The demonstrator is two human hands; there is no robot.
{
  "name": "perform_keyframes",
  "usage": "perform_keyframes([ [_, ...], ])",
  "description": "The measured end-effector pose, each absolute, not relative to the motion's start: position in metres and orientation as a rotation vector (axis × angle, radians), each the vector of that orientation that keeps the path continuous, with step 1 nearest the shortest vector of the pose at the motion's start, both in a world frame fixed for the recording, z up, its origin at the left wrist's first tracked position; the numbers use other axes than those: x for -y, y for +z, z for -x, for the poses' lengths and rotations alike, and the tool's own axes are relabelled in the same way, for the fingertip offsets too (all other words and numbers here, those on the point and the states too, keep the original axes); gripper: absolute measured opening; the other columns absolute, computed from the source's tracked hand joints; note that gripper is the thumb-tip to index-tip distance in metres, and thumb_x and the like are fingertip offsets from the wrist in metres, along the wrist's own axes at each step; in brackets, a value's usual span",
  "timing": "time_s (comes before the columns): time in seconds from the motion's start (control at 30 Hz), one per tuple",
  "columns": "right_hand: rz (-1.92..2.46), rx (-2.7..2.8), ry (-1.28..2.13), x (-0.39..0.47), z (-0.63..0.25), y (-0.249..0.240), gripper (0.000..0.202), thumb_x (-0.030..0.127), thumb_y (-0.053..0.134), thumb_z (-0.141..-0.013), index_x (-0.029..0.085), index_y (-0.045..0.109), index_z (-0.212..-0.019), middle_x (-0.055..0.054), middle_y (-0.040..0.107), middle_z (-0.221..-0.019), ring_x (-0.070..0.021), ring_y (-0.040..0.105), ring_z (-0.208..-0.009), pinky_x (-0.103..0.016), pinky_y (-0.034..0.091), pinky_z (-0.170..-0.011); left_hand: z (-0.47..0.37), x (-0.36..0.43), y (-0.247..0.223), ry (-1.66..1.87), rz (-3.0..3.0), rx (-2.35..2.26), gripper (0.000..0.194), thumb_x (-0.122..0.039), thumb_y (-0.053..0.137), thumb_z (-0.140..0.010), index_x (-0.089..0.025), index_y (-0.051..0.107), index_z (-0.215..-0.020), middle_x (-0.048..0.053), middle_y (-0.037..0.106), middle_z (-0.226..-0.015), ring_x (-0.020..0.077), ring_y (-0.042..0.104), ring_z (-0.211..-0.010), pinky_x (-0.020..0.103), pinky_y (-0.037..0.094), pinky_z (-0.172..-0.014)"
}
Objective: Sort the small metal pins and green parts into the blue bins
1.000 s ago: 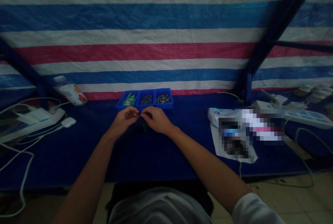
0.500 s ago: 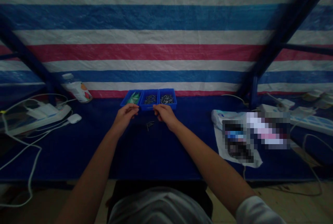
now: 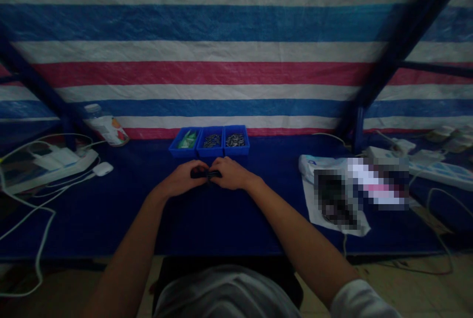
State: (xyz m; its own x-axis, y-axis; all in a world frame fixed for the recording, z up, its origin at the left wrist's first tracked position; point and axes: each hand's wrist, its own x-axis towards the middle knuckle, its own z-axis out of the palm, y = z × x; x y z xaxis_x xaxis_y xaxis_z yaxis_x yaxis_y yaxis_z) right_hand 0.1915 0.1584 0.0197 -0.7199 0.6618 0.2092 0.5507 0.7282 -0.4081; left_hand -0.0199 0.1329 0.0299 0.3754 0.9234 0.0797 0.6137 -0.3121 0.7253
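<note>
On the dark blue table, just in front of three blue bins, my left hand (image 3: 185, 176) and my right hand (image 3: 231, 172) rest close together with fingers curved inward. Between their fingertips lie several small screws (image 3: 212, 174), partly covered by the fingers. The left bin (image 3: 185, 141) holds green and white packets. Dark metal screws fill the middle bin (image 3: 211, 141), and shiny metal pieces are in the right bin (image 3: 235, 140). Whether either hand pinches a screw is too dark to tell.
A bottle (image 3: 111, 130) leans at the back left near a power strip (image 3: 55, 170) with white cables. To the right lies a white plastic bag (image 3: 310, 190) with blurred items, beside another power strip (image 3: 439, 172). A striped sheet hangs behind.
Both hands have come down from the bins' front edge to the screws on the table and moved closer together. The view has shifted slightly.
</note>
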Motion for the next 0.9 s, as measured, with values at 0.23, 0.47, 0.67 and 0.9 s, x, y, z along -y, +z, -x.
perform_keyframes([
  [0.23,0.970,2.590,0.387,-0.1568,-0.1878,0.0198,0.022,0.017,0.054,-0.092,0.016,0.072,-0.105,-0.010,0.065,-0.107,-0.0203,0.059,-0.100,-0.035,0.044,-0.090,0.0179,-0.1330,0.0275,0.578,-2.142,-1.369,0.026,-0.035,0.063,-0.078,-0.021,0.069,-0.099,0.004,0.070,-0.093,0.0206,0.063,-0.086,0.033,0.048,-0.079],
  [0.47,1.034,2.531,0.413,-0.1537,-0.1852,0.0190,0.017,0.015,0.055,-0.091,0.016,0.068,-0.102,-0.010,0.066,-0.104,-0.0213,0.060,-0.099,-0.035,0.045,-0.087,0.0164,-0.1344,0.0267,0.612,-2.172,-1.415,0.017,-0.033,0.060,-0.078,-0.021,0.070,-0.085,0.003,0.067,-0.078,0.0182,0.059,-0.070,0.030,0.045,-0.065],
  [0.67,1.073,2.545,0.401,-0.1516,-0.1833,0.0185,0.023,0.014,0.052,-0.091,0.017,0.065,-0.111,-0.012,0.064,-0.110,-0.0229,0.060,-0.101,-0.036,0.045,-0.085,0.0157,-0.1361,0.0260,0.650,-2.202,-1.440,0.012,-0.028,0.061,-0.076,-0.023,0.071,-0.081,0.002,0.067,-0.075,0.0181,0.058,-0.068,0.029,0.043,-0.063],
  [0.9,1.096,2.564,0.372,-0.1503,-0.1840,0.0195,0.031,0.009,0.048,-0.089,0.018,0.065,-0.113,-0.011,0.064,-0.111,-0.0225,0.060,-0.102,-0.034,0.046,-0.084,0.0143,-0.1356,0.0275,0.633,-2.211,-1.470,0.012,-0.026,0.060,-0.077,-0.022,0.070,-0.080,0.001,0.065,-0.071,0.0171,0.056,-0.063,0.028,0.040,-0.060],
])
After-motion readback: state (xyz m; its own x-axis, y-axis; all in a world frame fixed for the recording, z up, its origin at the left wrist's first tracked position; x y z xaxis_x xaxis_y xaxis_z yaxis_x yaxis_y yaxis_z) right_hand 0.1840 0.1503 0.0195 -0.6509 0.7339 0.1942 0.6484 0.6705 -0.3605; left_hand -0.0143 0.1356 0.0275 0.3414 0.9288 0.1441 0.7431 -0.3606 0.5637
